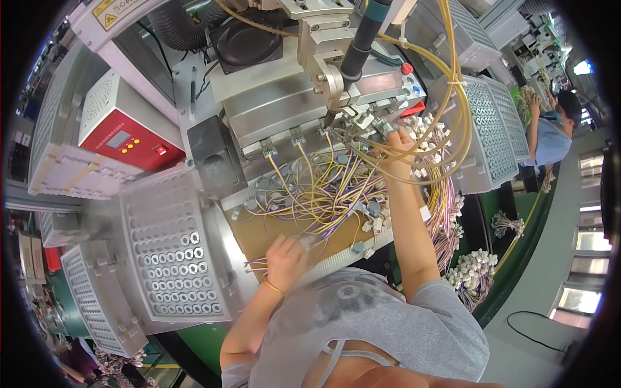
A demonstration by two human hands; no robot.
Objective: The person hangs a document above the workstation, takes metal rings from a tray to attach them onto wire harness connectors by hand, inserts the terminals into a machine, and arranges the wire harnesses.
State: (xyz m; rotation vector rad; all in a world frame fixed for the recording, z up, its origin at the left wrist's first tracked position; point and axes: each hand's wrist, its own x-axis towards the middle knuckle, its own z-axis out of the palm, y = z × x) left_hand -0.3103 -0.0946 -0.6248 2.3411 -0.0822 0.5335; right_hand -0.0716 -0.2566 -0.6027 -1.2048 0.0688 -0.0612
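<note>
wires (321, 192) before a steel machine (278, 113), seemingly partway done.
right hand (398, 147) at its front, left hand (286, 258) farther before it, grips unclear; three leads (277, 169) sit along its edge, loose wires apparently left.

Grey short-sleeved shirt (401, 330), orange wristband (275, 288)
Round emblem (348, 293) on the shirt's front; wristband beyond its left sleeve (238, 374).

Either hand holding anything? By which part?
Left hand: over wires, grip unclear. Right hand: at the small metal fitting; whether it's held can't be told.
</note>
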